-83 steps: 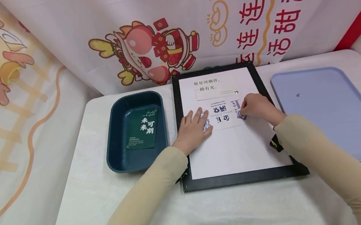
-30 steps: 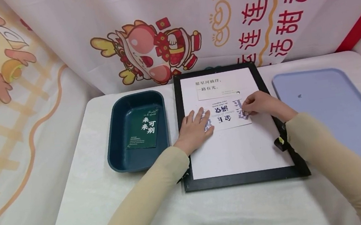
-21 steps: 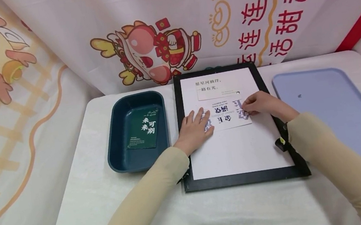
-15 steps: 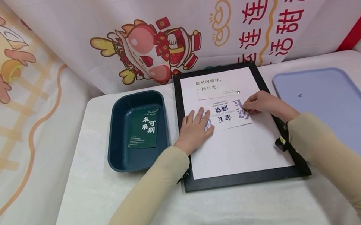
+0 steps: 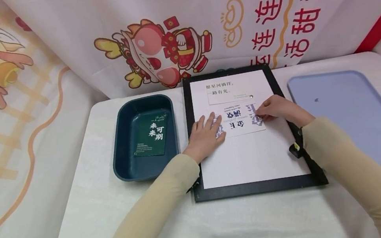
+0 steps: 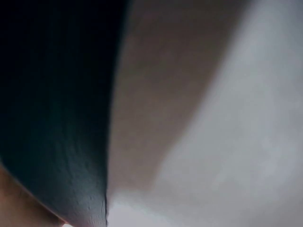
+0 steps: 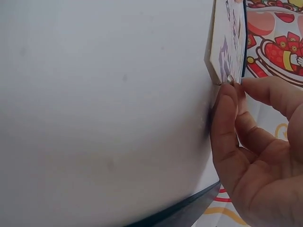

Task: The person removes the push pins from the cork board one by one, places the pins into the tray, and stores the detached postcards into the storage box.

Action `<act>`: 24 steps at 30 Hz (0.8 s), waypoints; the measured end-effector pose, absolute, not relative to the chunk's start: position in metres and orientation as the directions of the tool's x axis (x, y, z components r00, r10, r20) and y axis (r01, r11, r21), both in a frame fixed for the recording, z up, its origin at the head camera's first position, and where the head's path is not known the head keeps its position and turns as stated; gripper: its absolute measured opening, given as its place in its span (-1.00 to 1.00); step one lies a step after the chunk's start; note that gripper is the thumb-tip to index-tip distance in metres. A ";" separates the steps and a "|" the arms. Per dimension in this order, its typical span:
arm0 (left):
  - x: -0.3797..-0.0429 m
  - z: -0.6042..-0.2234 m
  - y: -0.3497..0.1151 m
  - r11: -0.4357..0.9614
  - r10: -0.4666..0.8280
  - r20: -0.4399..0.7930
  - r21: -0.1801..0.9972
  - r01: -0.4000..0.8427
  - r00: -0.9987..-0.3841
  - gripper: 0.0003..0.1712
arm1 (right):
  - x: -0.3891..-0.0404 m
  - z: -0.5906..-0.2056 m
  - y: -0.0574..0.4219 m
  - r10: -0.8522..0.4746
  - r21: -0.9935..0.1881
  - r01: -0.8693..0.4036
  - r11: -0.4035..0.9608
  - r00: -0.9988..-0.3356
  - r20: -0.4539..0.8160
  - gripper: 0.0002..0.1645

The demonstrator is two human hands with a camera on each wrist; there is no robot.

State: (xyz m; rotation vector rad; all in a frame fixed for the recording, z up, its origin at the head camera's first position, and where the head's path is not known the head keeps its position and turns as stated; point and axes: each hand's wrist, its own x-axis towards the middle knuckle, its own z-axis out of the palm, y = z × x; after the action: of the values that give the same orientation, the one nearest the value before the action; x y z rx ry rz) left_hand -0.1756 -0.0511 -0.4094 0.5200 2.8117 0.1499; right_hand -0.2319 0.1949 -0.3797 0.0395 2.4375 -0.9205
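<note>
Right hand sits slightly further right than in the earliest frame. Left hand, fingers spread, rests on white card, mid-frame; right pinches silver pin at its right end. Best: card flat, pressure straight.

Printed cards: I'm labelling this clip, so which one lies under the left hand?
The white card with purple lettering; the left hand rests on one end. The cream card lies beyond it, the green card in the teal basin.
</note>
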 end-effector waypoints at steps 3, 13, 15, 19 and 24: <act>-0.176 -0.409 -0.051 0.930 0.364 -0.252 0.148 0.336 -0.897 -0.28 | -0.233 -0.379 0.194 -0.164 -0.592 0.183 0.785 -0.860 -0.483 -0.60; -0.176 -0.408 -0.051 0.930 0.362 -0.249 0.158 0.331 -0.899 -0.28 | -0.234 -0.377 0.192 -0.162 -0.552 0.154 0.819 -0.862 -0.481 -0.66; -0.176 -0.407 -0.051 0.930 0.362 -0.253 0.161 0.330 -0.897 -0.28 | -0.234 -0.376 0.193 -0.163 -0.551 0.156 0.820 -0.859 -0.486 -0.65; -0.175 -0.408 -0.050 0.930 0.363 -0.248 0.164 0.330 -0.898 -0.28 | -0.235 -0.375 0.194 -0.172 -0.554 0.161 0.817 -0.849 -0.500 -0.64; -0.175 -0.410 -0.050 0.932 0.357 -0.244 0.159 0.325 -0.902 -0.29 | -0.235 -0.375 0.195 -0.185 -0.578 0.175 0.797 -0.840 -0.510 -0.62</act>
State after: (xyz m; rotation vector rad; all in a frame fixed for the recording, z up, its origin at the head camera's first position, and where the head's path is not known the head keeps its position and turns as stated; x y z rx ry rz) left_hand -0.1752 -0.0501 -0.4101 0.5073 2.8188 0.1664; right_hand -0.2352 0.1952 -0.3753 -0.0074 2.4222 -0.8532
